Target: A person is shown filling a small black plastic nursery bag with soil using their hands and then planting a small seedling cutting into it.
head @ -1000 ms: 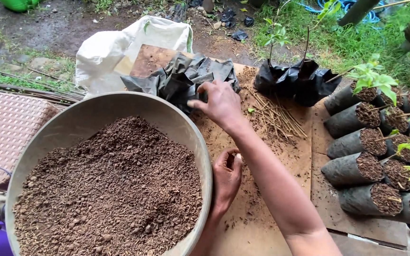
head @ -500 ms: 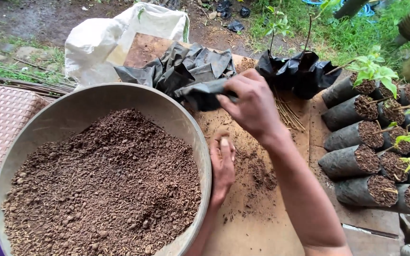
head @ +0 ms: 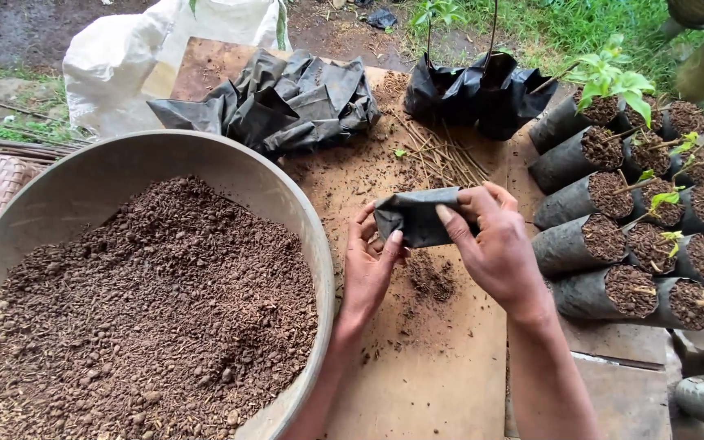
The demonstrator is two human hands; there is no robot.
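1. I see both hands pinching one small black plastic bag (head: 417,216), held flat just above the board (head: 417,375); its long axis runs left to right.
2. My left hand (head: 368,265) grips the bag's lower left edge, thumb on top; my right hand (head: 490,244) clamps the right end, fingers curled over it. Neither hand is nearer; the bag spans the gap between them.
3. The big bowl of soil (head: 148,310) sits just left of the left hand.
4. A heap of empty black bags (head: 287,98) lies beyond; filled seedling bags (head: 613,236) crowd the right.
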